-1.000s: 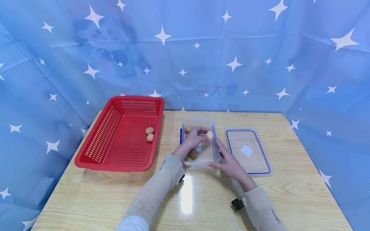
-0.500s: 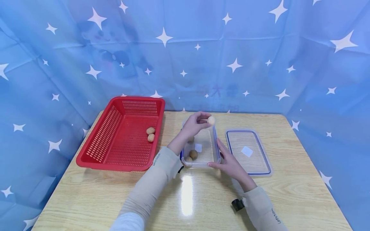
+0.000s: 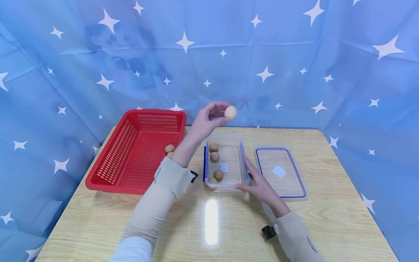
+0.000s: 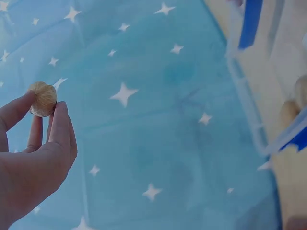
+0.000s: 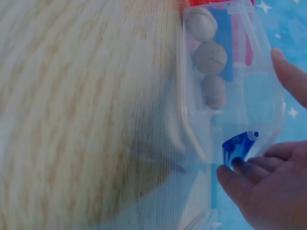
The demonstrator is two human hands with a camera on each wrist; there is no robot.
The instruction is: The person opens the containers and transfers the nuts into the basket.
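A walnut is pinched between the thumb and fingertips of my left hand, raised beyond the far side of a clear plastic food container. The left wrist view shows the same walnut at the fingertips, apart from anything else. Several walnuts lie along the container's left side, near a white paper square. My right hand holds the container at its near right corner, thumb at the near rim and fingers along the right wall. In the right wrist view, fingers touch a blue latch.
A red plastic basket stands at the left with two walnuts at its right side, partly covered by my left forearm. The blue-edged lid lies flat right of the container. A starry blue curtain hangs behind the table.
My left hand has lifted the walnut out of the container, up and then slightly left, uncovering the walnuts inside. My right hand stays on the container.
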